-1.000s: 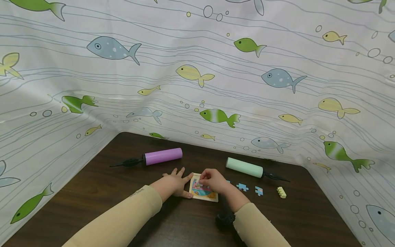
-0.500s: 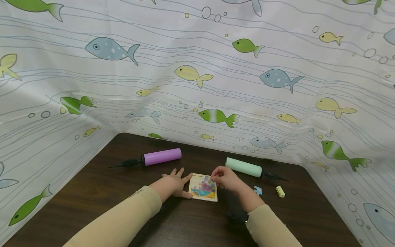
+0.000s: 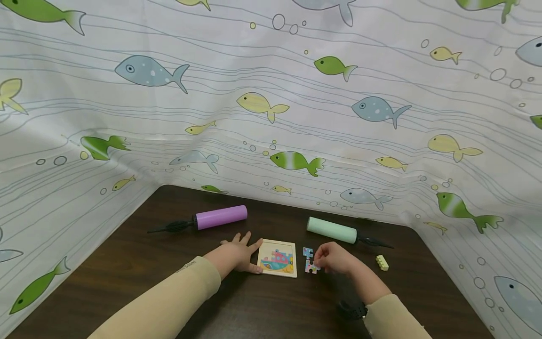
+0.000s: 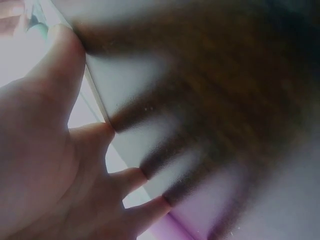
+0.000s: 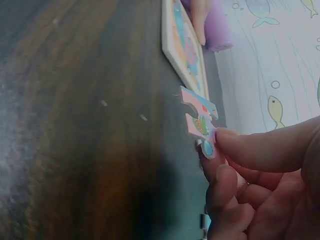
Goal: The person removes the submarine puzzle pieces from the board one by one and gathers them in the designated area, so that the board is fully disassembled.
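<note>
A small square puzzle board (image 3: 294, 259) with a pale wooden rim lies on the dark table, partly filled with a colourful picture. My left hand (image 3: 239, 254) rests against its left side, fingers spread, the thumb at the near corner. To the right of the board, my right hand (image 3: 336, 259) pinches a pink and blue puzzle piece (image 5: 201, 120) between thumb and forefinger. In the head view another blue puzzle piece (image 3: 307, 253) lies just beyond the held one. The left wrist view shows the spread fingertips (image 4: 107, 131) pressed down on the surface.
Behind the left hand lies a purple hand pump (image 3: 221, 217) with a black nozzle. A mint green pump (image 3: 332, 230) lies behind the right hand. At the right is a pale yellow toy brick (image 3: 382, 262). A fish-patterned curtain (image 3: 271, 117) rises along the table's far and side edges.
My right hand has moved from over the board to its right side, pinching a puzzle piece. The board's upper part now shows bare wood. The left hand has stayed put.
</note>
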Available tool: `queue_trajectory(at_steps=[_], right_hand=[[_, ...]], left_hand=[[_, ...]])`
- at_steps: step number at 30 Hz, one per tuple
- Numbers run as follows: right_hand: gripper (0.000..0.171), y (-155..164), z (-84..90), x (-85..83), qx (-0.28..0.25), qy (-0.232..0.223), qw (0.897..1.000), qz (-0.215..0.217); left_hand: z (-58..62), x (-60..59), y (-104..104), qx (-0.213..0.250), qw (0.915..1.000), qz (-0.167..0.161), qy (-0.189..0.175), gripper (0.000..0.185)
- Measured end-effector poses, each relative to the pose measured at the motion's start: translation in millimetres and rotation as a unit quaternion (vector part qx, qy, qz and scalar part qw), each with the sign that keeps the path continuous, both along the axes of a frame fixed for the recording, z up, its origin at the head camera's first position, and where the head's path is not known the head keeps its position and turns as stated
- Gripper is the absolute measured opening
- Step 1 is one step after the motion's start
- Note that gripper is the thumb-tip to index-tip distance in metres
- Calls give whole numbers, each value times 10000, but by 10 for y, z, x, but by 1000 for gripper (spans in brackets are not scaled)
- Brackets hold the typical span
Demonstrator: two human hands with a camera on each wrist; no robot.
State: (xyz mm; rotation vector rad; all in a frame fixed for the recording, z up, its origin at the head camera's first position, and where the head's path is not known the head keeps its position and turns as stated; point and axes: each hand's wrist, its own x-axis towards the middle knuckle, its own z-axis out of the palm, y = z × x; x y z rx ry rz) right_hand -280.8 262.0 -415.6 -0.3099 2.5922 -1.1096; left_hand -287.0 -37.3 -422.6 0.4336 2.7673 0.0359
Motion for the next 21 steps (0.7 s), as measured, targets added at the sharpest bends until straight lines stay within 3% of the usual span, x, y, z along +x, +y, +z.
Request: queue_trajectory(at_steps=[4,11,21], right_hand=[[8,-13,-62,6,98,41,9999,86],[10,-100,-71,-35,-16,364,9993,-122],[6,-500,-38,-124,-226,749,9961,398]], left_hand=[[-12,-5,0,-26,10000,7,2,91],[-30,-14,7,-95,10000,29,1,91],[-51,-20,5,-12,10000,-17,52,92]])
